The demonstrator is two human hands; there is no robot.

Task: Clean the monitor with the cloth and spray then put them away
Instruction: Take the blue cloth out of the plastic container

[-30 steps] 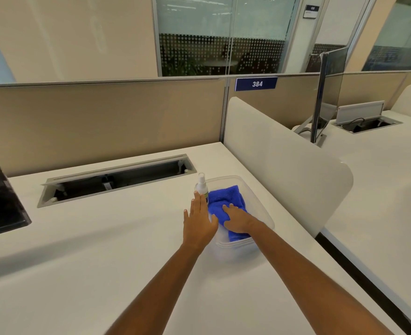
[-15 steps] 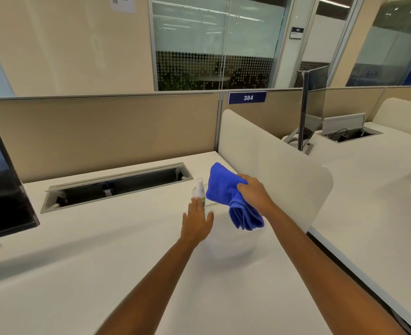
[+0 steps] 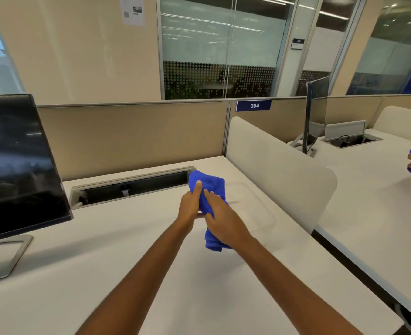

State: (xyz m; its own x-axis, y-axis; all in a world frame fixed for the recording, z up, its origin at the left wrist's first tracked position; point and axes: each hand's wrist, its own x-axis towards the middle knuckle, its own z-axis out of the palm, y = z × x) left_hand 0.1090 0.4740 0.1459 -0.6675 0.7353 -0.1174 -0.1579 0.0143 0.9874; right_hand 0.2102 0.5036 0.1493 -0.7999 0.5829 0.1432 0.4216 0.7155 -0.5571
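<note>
At the left edge of the frame the dark monitor (image 3: pixel 18 165) stands on the white counter (image 3: pixel 127 262), angled toward the person and within reach for wiping. Near the centre the left hand (image 3: pixel 190 205) pinches the upper fold of the blue cloth (image 3: pixel 211 189) while the right hand (image 3: pixel 220 220) closes around its middle, probably to bunch it into a pad. Just right of them lies a clear tray (image 3: pixel 260 209); the spray bottle seems hidden behind the hands, so its place is uncertain.
</note>
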